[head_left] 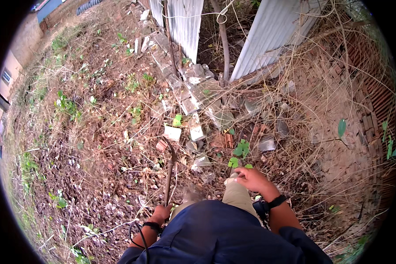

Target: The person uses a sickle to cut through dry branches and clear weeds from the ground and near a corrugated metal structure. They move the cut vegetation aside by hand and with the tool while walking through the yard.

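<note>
My left hand is closed around the lower end of a long handle, below the picture's middle. It belongs to a hooked cutting tool, like a sickle or billhook, whose dark curved blade points up and to the left above dry leaf litter. My right hand is beside my right knee, its fingers bent and close to the beige trouser leg; whether they touch it is unclear. No object shows in that hand. Green leaves grow just above it. Both wrists carry black bands.
Broken blocks and brick pieces lie ahead of my feet. Leaning corrugated sheets flank a thin trunk tied with pale cord. Dry vines spread over the right side, near stacked tiles. Buildings stand at the far left.
</note>
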{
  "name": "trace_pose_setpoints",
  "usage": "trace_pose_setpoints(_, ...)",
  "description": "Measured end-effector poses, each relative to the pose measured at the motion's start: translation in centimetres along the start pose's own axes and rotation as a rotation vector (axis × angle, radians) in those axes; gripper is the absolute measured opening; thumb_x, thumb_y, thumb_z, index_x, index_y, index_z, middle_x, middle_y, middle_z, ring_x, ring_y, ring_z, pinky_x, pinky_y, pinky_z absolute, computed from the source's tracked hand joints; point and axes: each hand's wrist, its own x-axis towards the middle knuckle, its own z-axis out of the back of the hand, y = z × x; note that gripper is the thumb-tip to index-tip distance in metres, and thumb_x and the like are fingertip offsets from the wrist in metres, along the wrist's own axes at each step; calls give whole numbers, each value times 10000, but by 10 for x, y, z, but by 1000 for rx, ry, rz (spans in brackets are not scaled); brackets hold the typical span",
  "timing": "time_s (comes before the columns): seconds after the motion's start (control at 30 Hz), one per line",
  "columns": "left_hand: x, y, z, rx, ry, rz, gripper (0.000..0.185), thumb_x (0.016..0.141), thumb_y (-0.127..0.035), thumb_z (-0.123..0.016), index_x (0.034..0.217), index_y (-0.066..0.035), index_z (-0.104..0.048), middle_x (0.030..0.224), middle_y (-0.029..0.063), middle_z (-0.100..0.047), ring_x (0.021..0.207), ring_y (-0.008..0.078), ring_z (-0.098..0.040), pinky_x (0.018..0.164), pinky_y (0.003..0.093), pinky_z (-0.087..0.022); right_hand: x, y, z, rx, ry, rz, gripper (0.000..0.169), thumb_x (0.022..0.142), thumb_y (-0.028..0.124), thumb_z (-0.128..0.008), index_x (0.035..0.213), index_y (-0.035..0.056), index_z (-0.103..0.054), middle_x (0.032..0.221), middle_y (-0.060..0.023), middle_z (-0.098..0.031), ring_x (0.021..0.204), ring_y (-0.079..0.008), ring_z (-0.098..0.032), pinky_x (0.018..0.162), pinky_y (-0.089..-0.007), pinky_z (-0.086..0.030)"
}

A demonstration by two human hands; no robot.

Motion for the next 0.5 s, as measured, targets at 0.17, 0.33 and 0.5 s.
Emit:
trace_pose_setpoints(0.17,8,8,-1,4,45,10,643,852,-495,-561,997,128,-635,903,242,-671,849,328,-668,750,395,-508,4,4,-12,-21,-21,59,451,841,302,-643,1192,28,-569,949,-151,-687,868,-312,-658,775,-380,-509)
trace_pose_setpoints(0.33,-2,10,6,32,30,34,654,836,-498,-568,1019,127,-630,927,263,-667,901,333,-664,790,397,-504,7,11,-20,-12,2,86,442,848,303,-642,1190,33,-570,940,-150,-688,862,-308,-661,774,-381,-512)
trace_pose_setpoints(0.5,-18,9,15,-44,6,73,563,838,-433,-597,968,113,-647,829,202,-678,773,288,-673,712,389,-508,10,20,-25,-30,27,84,439,850,294,-646,1194,33,-567,936,-144,-690,857,-297,-665,770,-378,-514)
